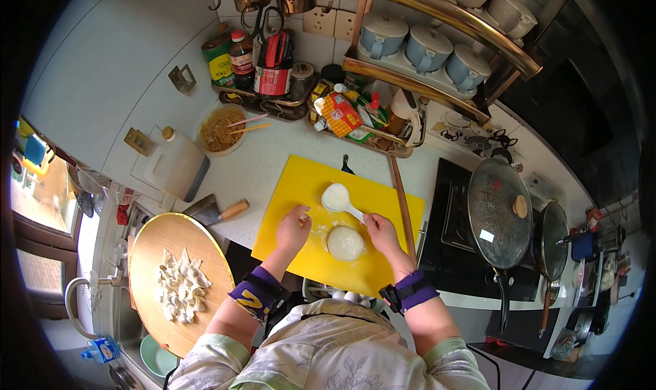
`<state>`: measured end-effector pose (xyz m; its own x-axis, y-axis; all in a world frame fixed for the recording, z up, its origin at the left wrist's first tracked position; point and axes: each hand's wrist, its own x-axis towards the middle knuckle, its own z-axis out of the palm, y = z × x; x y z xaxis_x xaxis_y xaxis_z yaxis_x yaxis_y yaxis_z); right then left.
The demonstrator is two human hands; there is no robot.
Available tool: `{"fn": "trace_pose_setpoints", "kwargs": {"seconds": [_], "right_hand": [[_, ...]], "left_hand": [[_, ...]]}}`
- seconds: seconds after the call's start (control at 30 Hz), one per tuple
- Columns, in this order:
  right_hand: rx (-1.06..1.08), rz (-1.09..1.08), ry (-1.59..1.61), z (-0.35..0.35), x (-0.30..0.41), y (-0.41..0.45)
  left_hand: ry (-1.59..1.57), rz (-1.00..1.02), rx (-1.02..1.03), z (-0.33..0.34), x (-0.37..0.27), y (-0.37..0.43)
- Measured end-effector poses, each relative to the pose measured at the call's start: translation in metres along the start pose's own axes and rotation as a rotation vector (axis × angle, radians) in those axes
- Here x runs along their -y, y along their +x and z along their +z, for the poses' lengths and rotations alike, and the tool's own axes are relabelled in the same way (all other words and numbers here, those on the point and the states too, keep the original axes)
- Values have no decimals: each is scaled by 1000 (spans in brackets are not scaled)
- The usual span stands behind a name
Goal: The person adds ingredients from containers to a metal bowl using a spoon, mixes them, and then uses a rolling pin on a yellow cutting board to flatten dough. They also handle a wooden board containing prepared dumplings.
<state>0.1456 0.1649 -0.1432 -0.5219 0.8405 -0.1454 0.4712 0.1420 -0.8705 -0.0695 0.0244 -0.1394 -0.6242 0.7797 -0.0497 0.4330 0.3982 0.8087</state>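
Note:
My right hand (382,233) grips the handle of a white plastic scoop (336,196) holding white flour. The scoop is over the yellow cutting board (283,195). Just below it, a smooth round piece of dough (345,243) rests on the board among scattered flour. To the left of the scoop, my left hand (293,230) hovers over the board with fingers bent and apart, and I see nothing held in it. A wooden rolling pin (402,205) lies along the board's right side.
Wrapped dumplings (183,287) lie on a round bamboo tray (215,257) at left. A cleaver (210,210) and a bowl of filling (223,129) with chopsticks are behind it. A lidded pan (499,216) stands on the stove at right. Condiment bottles (242,57) line the back.

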Motion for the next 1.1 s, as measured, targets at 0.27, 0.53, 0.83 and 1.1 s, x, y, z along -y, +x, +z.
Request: {"fn": "trace_pose_setpoints", "kwargs": {"seconds": [0.27,0.53,0.83,1.1], "right_hand": [[30,14,-16,-3,2,0],[135,9,-80,13,44,26],[323,-188,-201,121,111,116],[536,-264,-134,236,134,169]], "left_hand": [[-5,-17,35,4,2,-4],[35,-52,16,-6,10,-7],[-154,-99,-90,-28,26,-28],[-258,-97,-20,-55,21,-46]]}}
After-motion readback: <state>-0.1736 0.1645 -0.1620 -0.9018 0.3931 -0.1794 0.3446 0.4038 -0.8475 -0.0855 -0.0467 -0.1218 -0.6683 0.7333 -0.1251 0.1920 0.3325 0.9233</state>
